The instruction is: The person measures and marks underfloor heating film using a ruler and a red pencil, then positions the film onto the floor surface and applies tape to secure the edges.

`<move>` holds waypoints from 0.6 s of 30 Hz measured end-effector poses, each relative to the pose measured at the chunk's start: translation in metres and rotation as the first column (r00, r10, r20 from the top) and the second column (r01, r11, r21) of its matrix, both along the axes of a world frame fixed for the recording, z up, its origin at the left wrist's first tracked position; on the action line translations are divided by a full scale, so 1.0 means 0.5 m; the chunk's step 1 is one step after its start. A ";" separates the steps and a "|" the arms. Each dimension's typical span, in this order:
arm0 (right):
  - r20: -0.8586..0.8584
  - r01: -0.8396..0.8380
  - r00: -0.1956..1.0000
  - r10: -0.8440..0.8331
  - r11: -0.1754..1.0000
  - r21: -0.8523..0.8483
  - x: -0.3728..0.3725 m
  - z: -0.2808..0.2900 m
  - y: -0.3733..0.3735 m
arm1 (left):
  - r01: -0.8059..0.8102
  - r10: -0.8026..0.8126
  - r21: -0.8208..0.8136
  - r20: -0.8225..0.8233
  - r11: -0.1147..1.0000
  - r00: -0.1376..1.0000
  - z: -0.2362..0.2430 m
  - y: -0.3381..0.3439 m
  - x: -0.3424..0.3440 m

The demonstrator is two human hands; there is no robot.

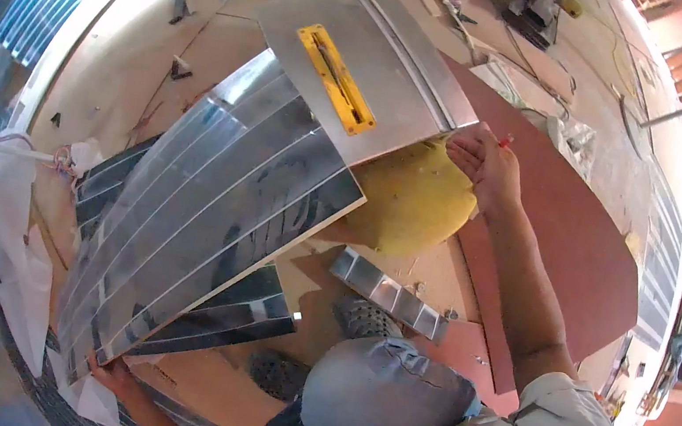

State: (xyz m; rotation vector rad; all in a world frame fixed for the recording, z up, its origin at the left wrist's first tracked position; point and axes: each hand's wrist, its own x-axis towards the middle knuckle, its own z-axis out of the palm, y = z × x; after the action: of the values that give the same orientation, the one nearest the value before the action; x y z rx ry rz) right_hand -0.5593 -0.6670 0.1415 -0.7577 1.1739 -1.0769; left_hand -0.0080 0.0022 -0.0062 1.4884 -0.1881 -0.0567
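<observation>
A long, dark glossy panel [222, 203] with pale lines runs tilted from lower left toward the middle. My left hand [112, 375] grips its near lower corner, the fingers partly hidden by the edge. At the panel's far end is a smooth grey sheet [396, 88], with a yellow slotted tool [335, 78] lying on top. My right hand [487, 166] is closed at the sheet's right corner. From its fingers pokes a thin red-ended stick [506, 139], perhaps a pen. Whether that hand also grips the sheet is unclear.
Below the sheet sits a rounded yellow object [414, 202]. A reddish-brown board [558, 247] lies to the right. Near my feet are a strip of shiny squares [390, 294] and another dark panel [226, 320]. White sheeting [18, 224] lies at left; tools and scraps lie farther off.
</observation>
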 end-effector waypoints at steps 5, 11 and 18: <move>0.110 0.019 0.993 -0.044 0.976 0.217 0.064 -0.085 -0.055 | -0.068 0.067 0.096 0.012 0.993 0.998 0.019 -0.036 -0.037; 0.071 0.016 0.997 -0.022 0.997 0.081 0.083 -0.084 -0.043 | -0.343 -0.169 0.663 0.581 0.666 0.797 -0.003 0.011 -0.053; 0.007 -0.034 0.999 0.034 0.996 0.081 0.071 -0.090 0.023 | -0.193 0.213 0.108 -0.225 0.975 0.951 -0.056 0.187 -0.011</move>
State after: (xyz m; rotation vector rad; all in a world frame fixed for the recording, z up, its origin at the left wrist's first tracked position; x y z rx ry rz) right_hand -0.5237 -0.6555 0.0963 -0.7081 1.1886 -0.9966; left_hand -0.0137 0.0959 -0.0342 1.5650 0.1619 -0.0750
